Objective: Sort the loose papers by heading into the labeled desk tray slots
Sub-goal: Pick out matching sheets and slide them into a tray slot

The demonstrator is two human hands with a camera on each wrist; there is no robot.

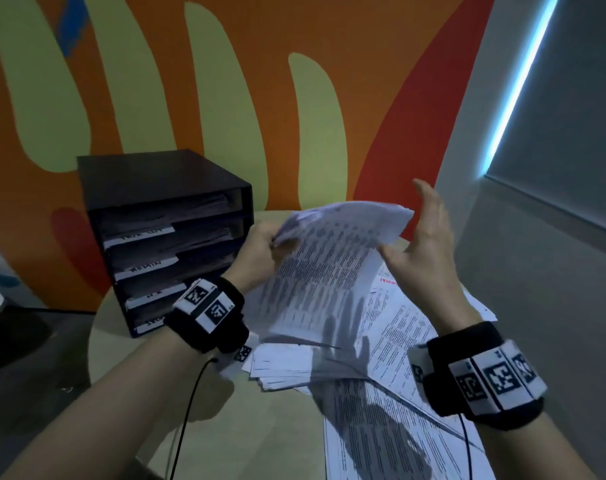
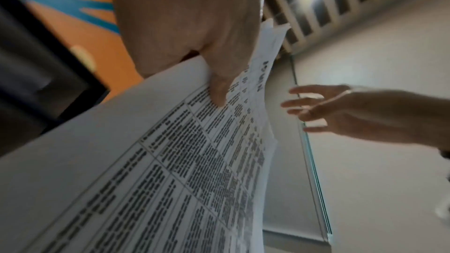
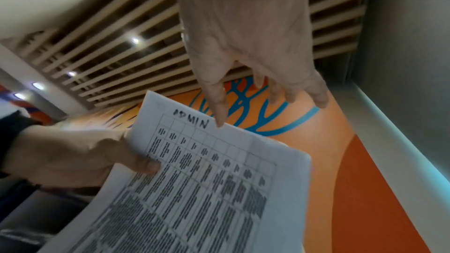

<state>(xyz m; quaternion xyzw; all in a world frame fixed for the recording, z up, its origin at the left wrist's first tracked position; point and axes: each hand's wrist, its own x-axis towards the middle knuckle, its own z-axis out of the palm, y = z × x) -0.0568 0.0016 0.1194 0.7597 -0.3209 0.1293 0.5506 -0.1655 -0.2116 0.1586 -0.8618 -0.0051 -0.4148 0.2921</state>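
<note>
My left hand [image 1: 260, 251] grips a thin bundle of printed sheets [image 1: 326, 265] by its upper left corner and holds it tilted above the table. The top sheet [image 3: 209, 180] carries a table of text and the handwritten heading ADMIN. In the left wrist view the thumb [image 2: 219, 91] presses on the bundle [image 2: 170, 161]. My right hand [image 1: 426, 244] hovers with spread fingers just right of the bundle, its thumb near the paper's right edge, holding nothing. A black desk tray [image 1: 163, 237] with several labeled slots, papers inside, stands at the left.
Loose printed papers [image 1: 391, 341] lie spread over the round beige table [image 1: 225, 427] under and in front of my hands. An orange patterned wall rises behind the tray. A grey wall with a lit strip runs along the right side.
</note>
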